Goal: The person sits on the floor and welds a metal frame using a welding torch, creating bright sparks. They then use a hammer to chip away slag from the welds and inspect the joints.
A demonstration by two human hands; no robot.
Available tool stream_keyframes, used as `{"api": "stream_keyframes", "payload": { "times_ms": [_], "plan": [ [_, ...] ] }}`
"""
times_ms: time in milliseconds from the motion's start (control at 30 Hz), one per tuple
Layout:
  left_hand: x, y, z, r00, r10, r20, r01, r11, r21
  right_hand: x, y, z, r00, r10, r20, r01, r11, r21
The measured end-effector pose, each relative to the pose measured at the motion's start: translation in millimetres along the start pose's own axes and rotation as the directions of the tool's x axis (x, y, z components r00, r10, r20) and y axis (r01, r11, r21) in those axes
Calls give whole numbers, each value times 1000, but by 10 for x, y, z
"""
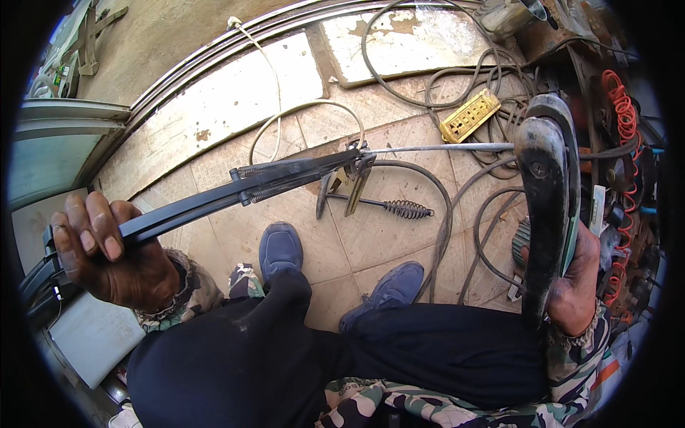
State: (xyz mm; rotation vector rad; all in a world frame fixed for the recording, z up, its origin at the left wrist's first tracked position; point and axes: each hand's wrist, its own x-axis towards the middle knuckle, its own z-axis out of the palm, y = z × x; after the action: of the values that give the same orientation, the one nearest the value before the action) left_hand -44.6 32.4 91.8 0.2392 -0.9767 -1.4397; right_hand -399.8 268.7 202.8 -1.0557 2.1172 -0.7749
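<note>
My left hand [107,250] is closed round a long black metal arm [185,207] with coil springs along it, which slants up to a small metal bracket [360,171] at its far end. My right hand [574,274] is closed on a large worn black welding clamp [535,185] holding a pale thin rod [442,148] that points left, its tip at or very near the bracket end; I cannot tell if they touch. A hammer with a spring-coil handle [407,208] lies on the tiles below the bracket.
A yellow power strip [471,114] lies among looped cables [442,235] on the tiled floor. A red coiled hose [621,114] and metal clutter are at the right. A glass-panelled frame [57,143] stands left. White slabs [278,71] line the threshold. My shoes [282,250] are below.
</note>
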Motion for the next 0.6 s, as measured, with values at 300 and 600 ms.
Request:
{"api": "stream_keyframes", "payload": {
  "times_ms": [300, 600],
  "plan": [
    [8, 47, 12, 999, -32, 16, 32, 999, -12, 17, -12, -5, 1000, 15, 17, -15, 1000, 9],
    [14, -4, 14, 1000, -3, 7, 3, 1000, -3, 18, -20, -2, 1000, 4, 7, -4, 1000, -19]
  ]
}}
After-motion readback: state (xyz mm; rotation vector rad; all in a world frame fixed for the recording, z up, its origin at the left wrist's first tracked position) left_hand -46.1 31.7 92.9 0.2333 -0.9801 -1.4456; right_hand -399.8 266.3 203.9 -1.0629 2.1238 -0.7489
